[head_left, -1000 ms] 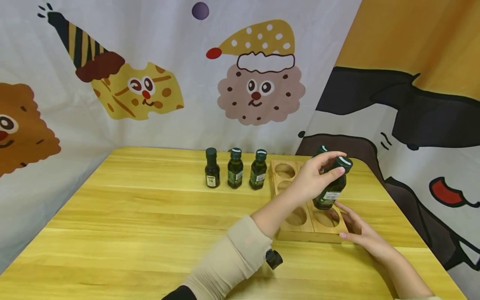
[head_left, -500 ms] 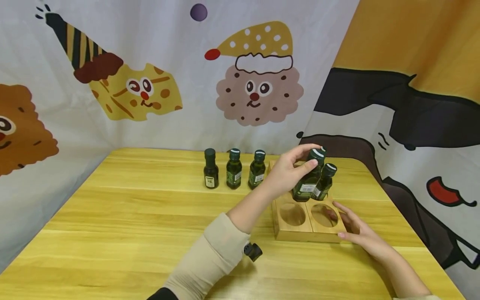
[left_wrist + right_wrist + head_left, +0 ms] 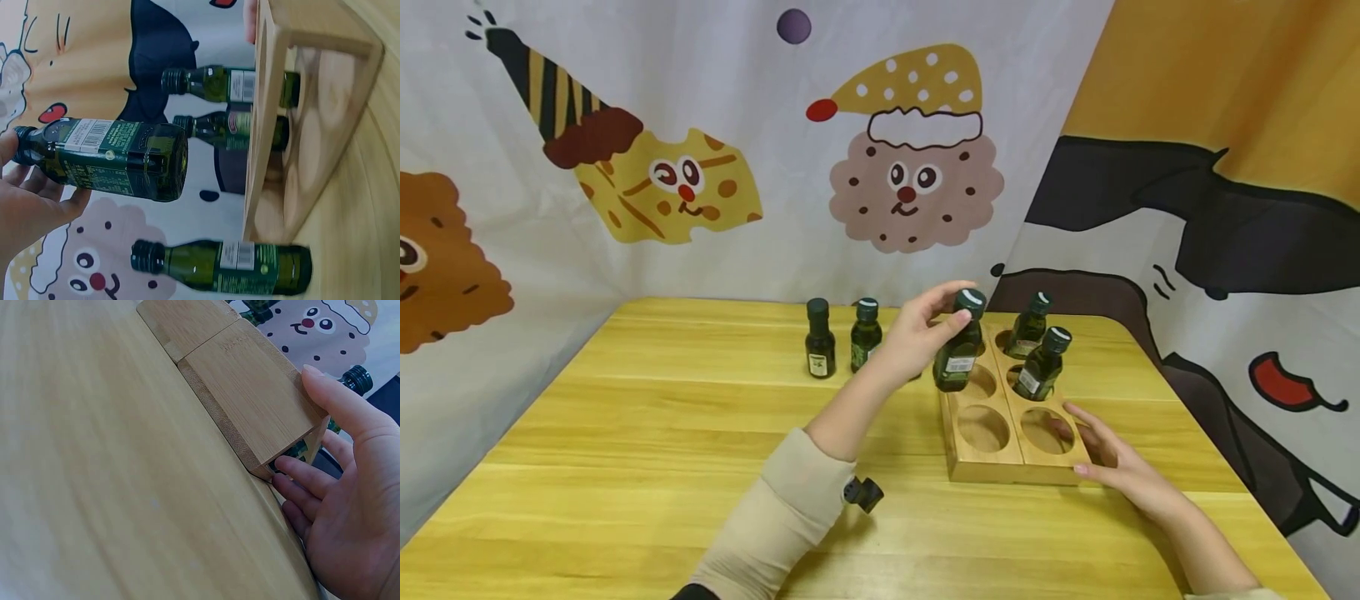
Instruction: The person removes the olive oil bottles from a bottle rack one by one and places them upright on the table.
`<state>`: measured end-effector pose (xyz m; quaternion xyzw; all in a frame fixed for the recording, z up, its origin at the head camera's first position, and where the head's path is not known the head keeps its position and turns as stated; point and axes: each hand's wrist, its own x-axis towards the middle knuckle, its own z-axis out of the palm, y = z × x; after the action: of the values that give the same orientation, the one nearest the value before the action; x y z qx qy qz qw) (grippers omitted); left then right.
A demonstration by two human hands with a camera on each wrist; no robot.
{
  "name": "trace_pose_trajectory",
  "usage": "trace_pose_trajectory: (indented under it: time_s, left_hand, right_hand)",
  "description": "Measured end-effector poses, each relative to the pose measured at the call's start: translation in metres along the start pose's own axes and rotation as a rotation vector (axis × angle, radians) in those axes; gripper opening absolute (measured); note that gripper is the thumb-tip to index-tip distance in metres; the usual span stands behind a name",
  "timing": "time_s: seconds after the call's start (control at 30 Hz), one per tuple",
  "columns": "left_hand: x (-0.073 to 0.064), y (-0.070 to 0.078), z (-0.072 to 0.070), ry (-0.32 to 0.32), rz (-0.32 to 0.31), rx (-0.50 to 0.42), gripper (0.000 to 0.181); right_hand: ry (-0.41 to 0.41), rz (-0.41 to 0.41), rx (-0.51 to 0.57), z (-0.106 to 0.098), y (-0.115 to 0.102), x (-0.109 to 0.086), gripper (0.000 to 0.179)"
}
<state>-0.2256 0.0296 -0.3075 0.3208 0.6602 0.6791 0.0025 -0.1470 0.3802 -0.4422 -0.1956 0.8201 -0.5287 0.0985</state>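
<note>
My left hand (image 3: 917,329) pinches a dark green glass bottle (image 3: 955,367) near its cap, thumb in front. The bottle is off the table, over the left side of the wooden bottle rack (image 3: 1022,473). In the left wrist view this bottle (image 3: 106,156) is apart from the rack, its base free. Two smaller green bottles (image 3: 1042,367) stand in the rack's right-hand holes, leaning slightly. My right hand (image 3: 1127,471) grips the rack's near right corner, thumb on the front, with a finger seen through the near right hole.
Left of the rack, a slim dark bottle (image 3: 820,352) and a green bottle (image 3: 865,337) stand on the wooden table (image 3: 700,433). Another bottle there is mostly hidden by my left hand. A cartoon-printed cloth (image 3: 700,67) hangs behind the table.
My left hand has carried the bottle leftward from the rack's right side to its left side, uncovering the two bottles in the rack. The right hand stays at the rack corner.
</note>
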Motion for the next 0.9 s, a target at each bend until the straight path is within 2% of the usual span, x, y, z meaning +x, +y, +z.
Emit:
trace_pose_trajectory:
  time_s: [0.23, 0.47, 0.67, 0.9]
  left_hand:
    - [-0.006, -0.003, -0.017, 0.016, -0.034, 0.053, 0.039]
    - [-0.014, -0.011, -0.025, 0.035, -0.034, 0.076, 0.037]
    - [-0.022, -0.023, -0.030, 0.032, -0.066, 0.117, 0.039]
    - [-0.028, -0.039, -0.033, 0.025, -0.107, 0.123, 0.039]
  right_hand:
    - [0.002, 0.006, -0.003, 0.000, 0.000, -0.001, 0.076]
    - [0.002, 0.001, 0.006, 0.000, 0.000, 0.000, 0.076]
    - [0.003, -0.001, 0.006, 0.001, -0.001, 0.000, 0.076]
    - [0.008, 0.005, -0.002, 0.001, -0.001, 0.000, 0.076]
